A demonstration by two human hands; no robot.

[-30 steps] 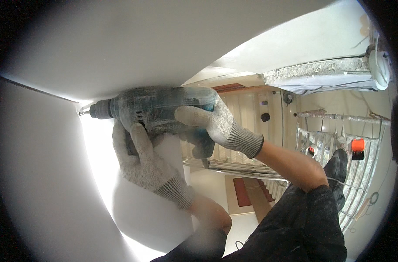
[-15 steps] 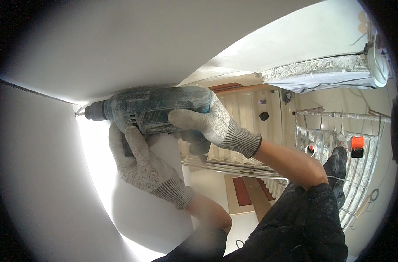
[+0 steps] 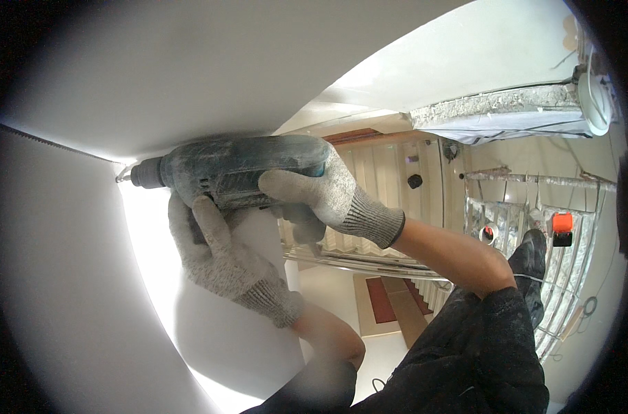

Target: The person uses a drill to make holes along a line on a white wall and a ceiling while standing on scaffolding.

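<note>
A dusty dark teal power drill (image 3: 238, 172) lies level across the upper middle, its chuck pointing left. The short metal bit (image 3: 123, 174) reaches the seam between two white panels. My right hand (image 3: 321, 190), in a speckled grey-white knit glove, wraps the drill's rear end, thumb along its side. Under the drill's front, my left hand (image 3: 221, 265) in a matching glove is closed round a dark part below the body; this part is mostly hidden by the fingers. The drill's top runs close along the upper white panel (image 3: 190, 76); whether it touches, I cannot tell.
Another white panel (image 3: 58, 228) stands on the left, with bright light along its edge. Far below are a slatted metal platform (image 3: 569, 276) with an orange-and-black object (image 3: 562, 230), and my dark shoe (image 3: 531, 265). A rough plaster ledge (image 3: 500, 107) and corrugated sheeting (image 3: 383, 176) lie to the right.
The drill and both gloved hands have shifted very slightly left. My grip looks the same, and the bit stays at the seam.
</note>
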